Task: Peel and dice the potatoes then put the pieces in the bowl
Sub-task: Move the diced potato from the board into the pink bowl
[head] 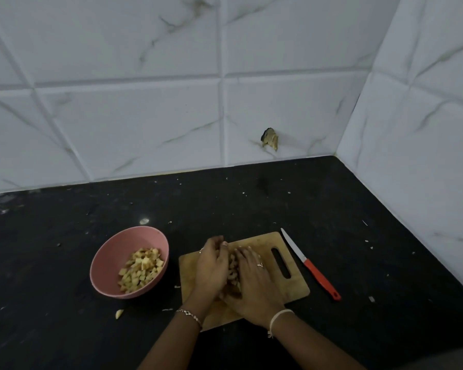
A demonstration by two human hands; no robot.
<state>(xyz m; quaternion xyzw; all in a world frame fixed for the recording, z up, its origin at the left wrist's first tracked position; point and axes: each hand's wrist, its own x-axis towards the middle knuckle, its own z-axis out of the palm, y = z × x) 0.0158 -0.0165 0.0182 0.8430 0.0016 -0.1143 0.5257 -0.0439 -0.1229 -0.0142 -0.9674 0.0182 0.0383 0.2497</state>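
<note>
Left hand and right hand sit at 6 o'clock, closest of all, on the flat light-brown wooden cutting board. They are cupped close together, with fingers bent round a heap of small pale yellow potato cubes squeezed between the palms. I think these cubes will be light, wet and slippery. They are loose too, so some may drop out through any gap. The best hold is probably from low down, with the little fingers sliding flat along the board to get under the heap and the palms kept tight. At 9 o'clock from the board, just beside it on the black stone counter, stands the round pink bowl, with more cut cubes already inside. It looks light, so a bump could push it away. At 3 o'clock lies the red-handled knife, off the board and away from both hands. One stray bit lies on the counter at 6 o'clock from the bowl.
</note>
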